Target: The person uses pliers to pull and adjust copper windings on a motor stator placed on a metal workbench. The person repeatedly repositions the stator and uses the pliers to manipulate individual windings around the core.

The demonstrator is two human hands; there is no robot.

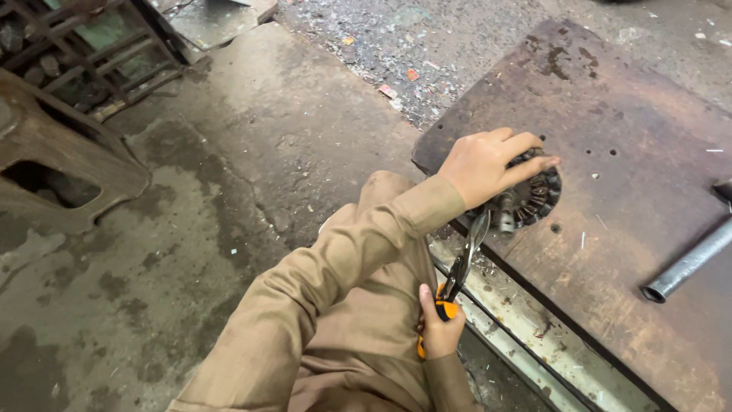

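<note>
Head view | left hand [482,164] grip clasps motor winding [530,197] | right hand [440,329] grip holds pliers [461,267] upward

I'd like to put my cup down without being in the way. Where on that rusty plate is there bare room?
The rusty plate is bare across its far half, beyond the small drilled holes, and between the metal pipe and the near edge. It is crowded at the near corner, where the left hand presses on the wound motor part and the right hand works orange-handled pliers.
</note>
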